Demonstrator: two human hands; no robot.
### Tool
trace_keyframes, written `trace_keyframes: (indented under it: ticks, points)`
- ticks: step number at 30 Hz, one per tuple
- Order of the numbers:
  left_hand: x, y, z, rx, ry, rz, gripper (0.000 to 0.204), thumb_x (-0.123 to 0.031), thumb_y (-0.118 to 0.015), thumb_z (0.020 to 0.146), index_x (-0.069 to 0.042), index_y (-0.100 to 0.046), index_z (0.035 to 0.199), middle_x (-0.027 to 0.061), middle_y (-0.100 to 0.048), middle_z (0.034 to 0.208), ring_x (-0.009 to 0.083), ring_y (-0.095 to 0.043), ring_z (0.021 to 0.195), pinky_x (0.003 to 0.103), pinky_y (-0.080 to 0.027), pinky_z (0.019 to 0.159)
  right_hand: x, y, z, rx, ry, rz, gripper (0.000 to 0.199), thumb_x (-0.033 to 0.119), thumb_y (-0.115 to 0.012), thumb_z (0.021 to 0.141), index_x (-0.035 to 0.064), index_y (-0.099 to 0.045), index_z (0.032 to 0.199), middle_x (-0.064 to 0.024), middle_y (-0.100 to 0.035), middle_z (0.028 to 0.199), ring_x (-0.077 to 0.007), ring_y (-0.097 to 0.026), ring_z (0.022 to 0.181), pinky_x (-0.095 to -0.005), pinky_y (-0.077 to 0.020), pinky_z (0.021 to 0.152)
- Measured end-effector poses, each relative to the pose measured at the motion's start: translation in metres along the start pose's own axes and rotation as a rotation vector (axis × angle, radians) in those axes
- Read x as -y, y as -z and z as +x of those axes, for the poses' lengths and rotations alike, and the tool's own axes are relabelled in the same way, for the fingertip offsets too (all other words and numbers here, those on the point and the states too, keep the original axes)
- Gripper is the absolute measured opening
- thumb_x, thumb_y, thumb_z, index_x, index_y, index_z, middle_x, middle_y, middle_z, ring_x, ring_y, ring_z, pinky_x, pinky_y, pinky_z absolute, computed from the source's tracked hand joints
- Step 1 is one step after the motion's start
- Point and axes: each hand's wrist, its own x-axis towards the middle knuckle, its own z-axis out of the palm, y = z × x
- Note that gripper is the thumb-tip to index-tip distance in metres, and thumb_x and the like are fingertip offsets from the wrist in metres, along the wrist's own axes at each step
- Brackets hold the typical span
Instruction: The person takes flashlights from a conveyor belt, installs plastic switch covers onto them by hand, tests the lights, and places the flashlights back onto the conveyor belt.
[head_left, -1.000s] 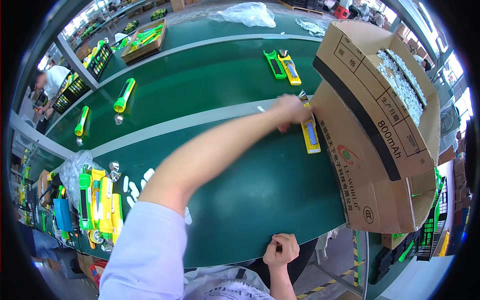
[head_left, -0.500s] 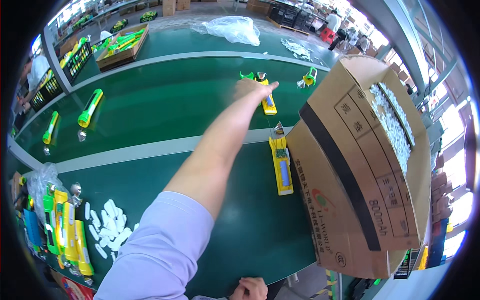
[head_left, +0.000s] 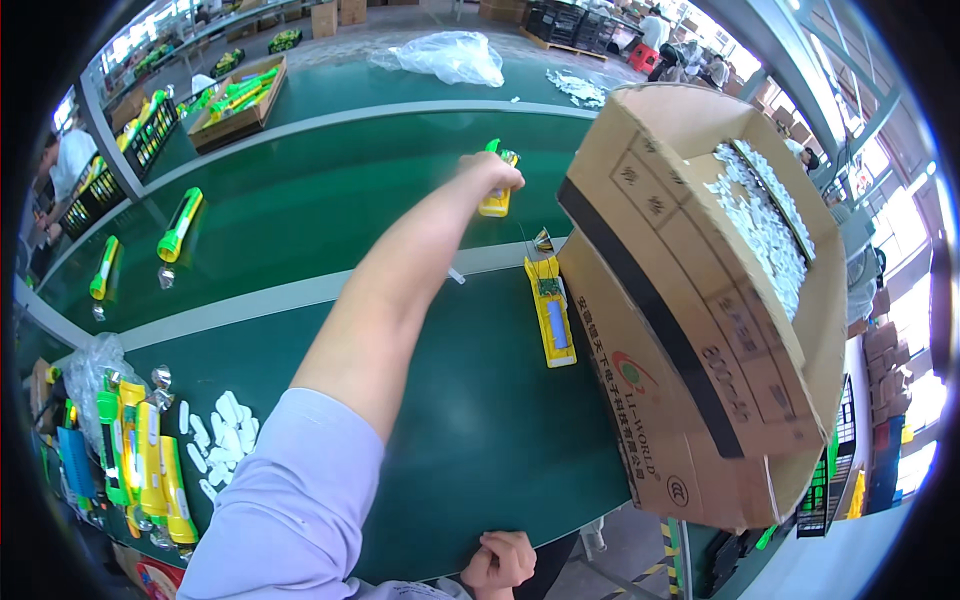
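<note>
Left hand [head_left: 494,176] reached far over the green belt [head_left: 300,220], fingers closed on a yellow flashlight body [head_left: 495,203] lying beyond the cardboard box [head_left: 700,300]. Right hand [head_left: 500,560], fingers curled together, rested at the belt's near edge.

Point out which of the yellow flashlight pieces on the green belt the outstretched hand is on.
The far one, under the left hand beyond the pale stripe. The other yellow piece, open with a blue cell inside, lies apart beside the cardboard box.
</note>
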Motion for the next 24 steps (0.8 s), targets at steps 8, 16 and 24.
trace_keyframes:
  ticks: [8,16,24]
  points:
    - [0.044,0.077,-0.145,0.231,-0.065,-0.382,0.033,-0.029,-0.073,0.07,-0.006,-0.066,0.092,0.0088,-0.058,0.092,0.0219,-0.056,0.085,0.042,-0.046,0.079,0.002,0.004,-0.001,-0.031,0.085,0.04,0.018,-0.008,-0.051,0.059,0.0016,-0.06,0.071,-0.0126,-0.06,0.067,-0.0266,-0.058,0.056,-0.0323,-0.0459,0.05]
    - [0.12,0.064,-0.394,0.395,-0.241,-0.354,0.053,-0.015,-0.073,0.077,0.0,-0.046,0.12,0.0104,-0.061,0.092,0.0164,-0.064,0.074,0.032,-0.052,0.068,0.045,0.017,-0.016,0.175,-0.513,0.361,0.02,0.003,-0.063,0.084,0.0044,-0.065,0.104,-0.0117,-0.066,0.09,-0.024,-0.065,0.078,-0.0362,-0.053,0.069]
    - [0.167,-0.021,-0.54,0.32,-0.404,-0.075,0.071,-0.021,-0.072,0.078,0.001,-0.038,0.136,0.0239,-0.059,0.117,0.0347,-0.062,0.107,0.04,-0.049,0.091,0.098,0.03,-0.042,0.374,-1.206,1.56,0.05,0.038,-0.031,0.107,0.0109,-0.033,0.149,-0.0117,-0.046,0.14,-0.0262,-0.049,0.127,-0.0545,-0.0454,0.102]
